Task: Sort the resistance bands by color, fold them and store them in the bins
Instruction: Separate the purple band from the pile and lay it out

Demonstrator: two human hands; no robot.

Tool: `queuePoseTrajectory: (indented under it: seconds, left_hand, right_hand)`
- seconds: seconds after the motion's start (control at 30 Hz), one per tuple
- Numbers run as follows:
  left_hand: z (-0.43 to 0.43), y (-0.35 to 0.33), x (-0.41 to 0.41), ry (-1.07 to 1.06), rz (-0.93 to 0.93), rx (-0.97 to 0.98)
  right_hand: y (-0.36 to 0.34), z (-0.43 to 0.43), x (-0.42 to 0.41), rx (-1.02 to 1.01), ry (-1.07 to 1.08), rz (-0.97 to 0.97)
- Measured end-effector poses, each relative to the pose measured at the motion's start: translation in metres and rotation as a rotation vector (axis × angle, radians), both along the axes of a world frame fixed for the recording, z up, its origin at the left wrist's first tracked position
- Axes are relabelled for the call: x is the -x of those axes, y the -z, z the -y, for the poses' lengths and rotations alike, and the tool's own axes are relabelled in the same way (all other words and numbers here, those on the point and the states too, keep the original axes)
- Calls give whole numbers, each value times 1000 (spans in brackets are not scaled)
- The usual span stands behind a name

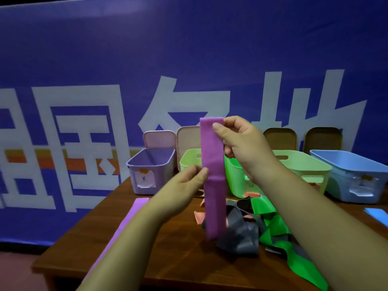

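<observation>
Behind the wooden worktop (168,261) a large blue banner (189,49) with white characters was hung, filling the background. Along the far edge of the worktop a row of bins was set: a purple bin (151,171), a pale green bin (190,159), a bright green bin (235,177), a light yellow-green bin (304,166) and a blue bin (352,175), with lids (159,139) propped behind them. A purple band (214,175) was held upright in front of the bins, its top pinched by the right hand (241,139) and its middle gripped by the left hand (189,181), partly hiding the green bins. Below it a tangle of grey bands (241,232), green bands (277,225) and salmon bands (198,217) was heaped. Another purple strip (130,217) was laid flat at the left.
</observation>
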State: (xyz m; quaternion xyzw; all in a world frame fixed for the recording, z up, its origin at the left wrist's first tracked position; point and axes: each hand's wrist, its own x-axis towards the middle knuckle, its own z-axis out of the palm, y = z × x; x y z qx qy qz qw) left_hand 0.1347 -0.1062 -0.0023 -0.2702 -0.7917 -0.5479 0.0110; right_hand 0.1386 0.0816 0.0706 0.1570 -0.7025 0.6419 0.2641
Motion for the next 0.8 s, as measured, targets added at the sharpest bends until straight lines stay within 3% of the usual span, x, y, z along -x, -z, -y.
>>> queuePoseTrajectory:
  seconds: [0.3, 0.63, 0.8]
  left_hand:
    - [32, 36, -5, -55, 93, -11]
    - [103, 61, -40, -161, 265, 78]
    - [143, 75, -56, -408, 350, -53]
  right_hand:
    - [-1, 28, 24, 152, -56, 90]
    - [45, 70, 85, 211, -35, 213]
    - [86, 114, 115, 206, -48, 342]
